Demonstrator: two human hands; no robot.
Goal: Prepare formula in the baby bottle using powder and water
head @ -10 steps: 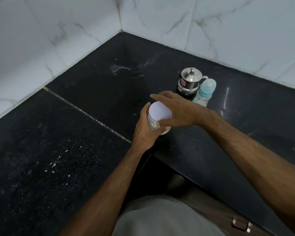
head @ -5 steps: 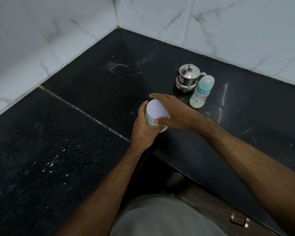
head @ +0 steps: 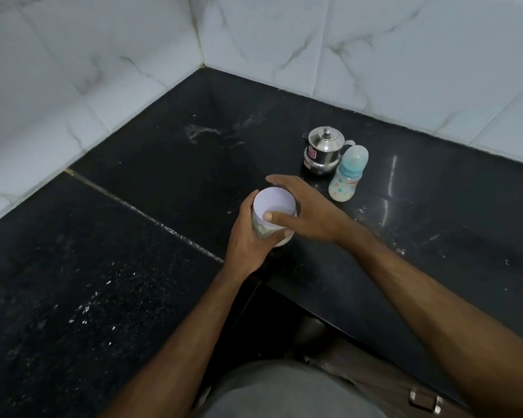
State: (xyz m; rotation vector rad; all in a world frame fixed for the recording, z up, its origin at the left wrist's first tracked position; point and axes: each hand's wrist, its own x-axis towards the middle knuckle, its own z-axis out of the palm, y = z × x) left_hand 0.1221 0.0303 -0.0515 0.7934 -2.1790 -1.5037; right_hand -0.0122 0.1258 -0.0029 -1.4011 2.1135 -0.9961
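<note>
The left hand [head: 248, 236] held a small clear jar with a white lid [head: 274, 203] just over the near edge of the black stone counter [head: 133, 236], its fingers wrapped round the side. The right hand [head: 308, 212] lay on top with its fingers and thumb curled round the white lid. A second before, the thumb sat lower on the lid's near rim; now it had slid up across the top, so the hand had turned. That looked like the lid was being twisted off to get at the white powder inside. The lid was still on, so no powder had come out yet. The pale blue baby bottle with its cap on [head: 347, 176] stood further back on the counter, just beside a small shiny steel pot with a lid [head: 323, 150]. Neither had moved on the counter; they only sat lower in the picture because the head had tipped.
</note>
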